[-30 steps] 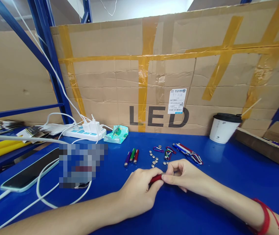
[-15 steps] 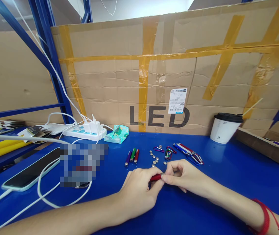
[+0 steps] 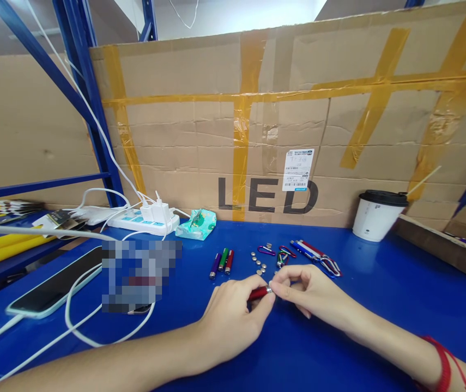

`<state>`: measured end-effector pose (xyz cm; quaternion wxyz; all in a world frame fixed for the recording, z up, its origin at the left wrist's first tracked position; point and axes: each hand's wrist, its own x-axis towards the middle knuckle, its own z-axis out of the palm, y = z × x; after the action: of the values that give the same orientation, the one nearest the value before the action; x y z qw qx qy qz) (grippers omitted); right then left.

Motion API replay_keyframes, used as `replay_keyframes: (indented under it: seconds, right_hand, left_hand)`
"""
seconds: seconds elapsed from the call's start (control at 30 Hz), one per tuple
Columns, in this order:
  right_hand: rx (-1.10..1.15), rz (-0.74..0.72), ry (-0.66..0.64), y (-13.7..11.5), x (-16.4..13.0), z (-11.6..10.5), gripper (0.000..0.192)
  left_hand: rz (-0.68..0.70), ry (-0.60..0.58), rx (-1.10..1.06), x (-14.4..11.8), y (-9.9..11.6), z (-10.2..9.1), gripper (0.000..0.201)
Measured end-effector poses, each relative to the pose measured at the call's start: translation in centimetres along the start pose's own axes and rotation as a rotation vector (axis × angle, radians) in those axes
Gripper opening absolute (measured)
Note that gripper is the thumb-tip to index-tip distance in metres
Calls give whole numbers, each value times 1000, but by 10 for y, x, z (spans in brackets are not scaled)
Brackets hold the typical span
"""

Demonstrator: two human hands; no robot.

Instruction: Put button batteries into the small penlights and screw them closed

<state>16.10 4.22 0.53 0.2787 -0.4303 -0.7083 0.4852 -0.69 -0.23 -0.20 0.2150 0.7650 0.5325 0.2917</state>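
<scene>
My left hand point(image 3: 235, 316) is closed around a small red flashlight point(image 3: 258, 294), a slim metal tube with its silver end pointing right. At that silver end my right hand point(image 3: 308, 288) is pinched, thumb and forefinger together; what they hold, if anything, is hidden. Just beyond the hands lie several button cells point(image 3: 259, 264). Purple, green and red tubes point(image 3: 224, 260) of the same sort rest side by side behind my left hand. Small carabiners point(image 3: 266, 250) are on the blue table behind the cells, and more tubes with carabiners point(image 3: 314, 253) lie behind my right hand.
On the left are a phone point(image 3: 56, 283), white cables point(image 3: 69, 310) and a white power strip point(image 3: 143, 220). A teal packet point(image 3: 197, 224) stands by the cardboard wall point(image 3: 183, 136). A lidded paper cup point(image 3: 375, 218) and an open carton point(image 3: 433, 239) are at the right.
My right fingertips have shifted slightly left and up at the flashlight's end, and more of its silver end shows. The left hand keeps its grip. The whole view has shifted slightly.
</scene>
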Motion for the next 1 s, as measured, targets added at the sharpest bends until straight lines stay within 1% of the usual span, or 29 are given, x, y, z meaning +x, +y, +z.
replay_keyframes:
  seconds: [0.13,0.3,0.43,0.53,0.73,1.0]
  right_hand:
    - [17,-4,19,-3,-3,0,38]
    - [28,-15,4,-2,-4,0,36]
    - [42,-6,-6,-3,-5,0,41]
    - [83,-30,-16,-4,-6,1,45]
    - [148,-76,-16,-2,-6,1,41]
    - [198,-53,-39,0,-5,0,42]
  left_hand:
    - [8,-7,-29,0,-1,0,23]
    - [14,-21,-58,-1,-1,-1,21]
    - [-6,-44,-97,-2,0,-2,21]
    - [-7,-52,-137,-2,1,-3,22]
    - [16,-86,-201,-1,-1,-2,25]
    - [28,-90,-270,-1,-1,-2,26]
